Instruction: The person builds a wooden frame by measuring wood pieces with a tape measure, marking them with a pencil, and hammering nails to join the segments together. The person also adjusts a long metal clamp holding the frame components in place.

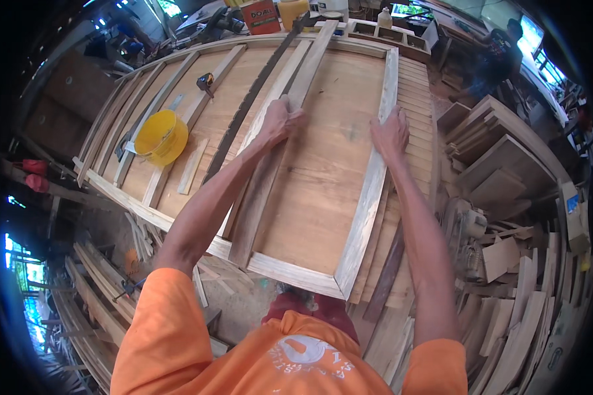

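Note:
A large wooden panel (336, 164) with a raised frame and crosswise slats lies in front of me. My left hand (281, 123) is closed around a loose wooden board (263, 191), which runs lengthwise over the panel beside a lighter slat. On the right, my right hand (391, 136) grips the frame rail (366, 217), fingers curled over its edge. A long dark notched bar clamp (250, 99) lies left of the board. Further left stands a yellow plastic container (161, 138), with a short wood strip (193, 166) beside it.
A small black tool (205, 82) sits near the far slats. Cans and a red box (260, 16) stand beyond the panel. Stacked boards (507, 158) and offcuts fill the right side; lumber (95, 289) lies at lower left. Another person (501, 59) is at the far right.

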The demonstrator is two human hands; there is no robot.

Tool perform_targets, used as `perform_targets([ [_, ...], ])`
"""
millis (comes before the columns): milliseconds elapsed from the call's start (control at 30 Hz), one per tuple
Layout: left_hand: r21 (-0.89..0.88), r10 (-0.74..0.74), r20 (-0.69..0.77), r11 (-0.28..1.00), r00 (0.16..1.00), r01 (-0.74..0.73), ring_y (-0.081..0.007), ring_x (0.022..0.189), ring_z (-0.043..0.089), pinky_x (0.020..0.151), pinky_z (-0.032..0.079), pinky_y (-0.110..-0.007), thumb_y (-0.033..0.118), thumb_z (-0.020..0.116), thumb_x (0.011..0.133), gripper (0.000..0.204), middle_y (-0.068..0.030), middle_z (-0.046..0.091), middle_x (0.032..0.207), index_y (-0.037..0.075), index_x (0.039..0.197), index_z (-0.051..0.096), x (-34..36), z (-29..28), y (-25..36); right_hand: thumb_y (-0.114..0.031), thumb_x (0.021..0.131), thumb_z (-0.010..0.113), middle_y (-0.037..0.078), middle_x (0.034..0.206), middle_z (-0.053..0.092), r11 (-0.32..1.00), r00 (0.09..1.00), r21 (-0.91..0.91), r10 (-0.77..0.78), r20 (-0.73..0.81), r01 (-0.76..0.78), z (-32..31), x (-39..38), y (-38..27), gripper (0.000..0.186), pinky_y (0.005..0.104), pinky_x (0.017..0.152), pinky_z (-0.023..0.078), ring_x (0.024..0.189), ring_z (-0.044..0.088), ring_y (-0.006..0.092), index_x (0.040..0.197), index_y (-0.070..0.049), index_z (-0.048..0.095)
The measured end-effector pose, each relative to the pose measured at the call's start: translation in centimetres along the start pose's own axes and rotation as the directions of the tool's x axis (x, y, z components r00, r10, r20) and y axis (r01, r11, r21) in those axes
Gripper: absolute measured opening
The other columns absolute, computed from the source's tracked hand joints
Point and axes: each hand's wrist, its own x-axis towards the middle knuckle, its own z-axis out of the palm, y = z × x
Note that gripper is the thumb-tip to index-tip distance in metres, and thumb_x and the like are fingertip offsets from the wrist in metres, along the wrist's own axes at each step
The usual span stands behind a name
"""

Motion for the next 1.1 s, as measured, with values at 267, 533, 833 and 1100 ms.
perform_targets([
  [267, 0.131, 0.139, -0.12, 0.984, 0.983, -0.123, -0.0486, 0.086, 0.072, 0.074, 0.055, -0.053, 0.032, 0.072, 0.089, 0.045, -0.0357, 0.069, 0.087, -0.012, 0.095, 0.064, 0.1, 2.0, -1.8, -0.027, 0.085, 0.072, 0.027, 0.131, 0.062, 1.0, 1.0, -0.009, -0.009, -0.008, 0.009, -0.1, 0.1, -0.1, 0.076, 0.0531, 0.103, 0.051, 0.122, 0.06, 0.0442, 0.145, 0.012, 0.047],
  [533, 0.202, 0.335, -0.124, 0.93, 0.934, -0.307, -0.0497, 0.082, 0.07, 0.074, 0.055, -0.055, 0.043, 0.074, 0.088, 0.056, -0.0349, 0.069, 0.086, -0.013, 0.083, 0.069, 1.0, 2.2, -3.5, -0.04, 0.09, 0.071, 0.028, 0.136, 0.063, 0.993, 0.993, -0.099, 0.067, 0.1, -0.058, 1.1, 1.1, 1.1, 0.071, 0.0559, 0.104, 0.051, 0.124, 0.062, 0.0468, 0.143, 0.003, 0.051],
  [833, 0.145, 0.125, -0.138, 0.984, 0.983, -0.105, -0.0491, 0.09, 0.073, 0.083, 0.059, -0.052, 0.046, 0.077, 0.084, 0.058, -0.0361, 0.071, 0.088, -0.012, 0.089, 0.074, 2.1, 3.4, -3.9, -0.049, 0.085, 0.071, 0.03, 0.127, 0.067, 0.991, 0.993, -0.112, -0.06, 0.097, 0.071, 1.2, 2.6, 2.2, 0.07, 0.0542, 0.104, 0.05, 0.122, 0.064, 0.0479, 0.129, 0.005, 0.064],
  [1100, 0.202, 0.048, -0.002, 0.978, 0.999, -0.046, -0.0381, 0.097, 0.071, 0.083, 0.055, -0.046, 0.073, 0.073, 0.086, 0.089, -0.0312, 0.072, 0.099, -0.014, 0.105, 0.07, -3.4, -2.7, -2.6, -0.052, 0.085, 0.07, 0.031, 0.127, 0.067, 0.99, 0.987, -0.09, -0.097, 0.125, 0.108, 1.6, 3.6, 3.4, 0.072, 0.055, 0.104, 0.049, 0.122, 0.063, 0.0483, 0.127, 0.007, 0.066],
])
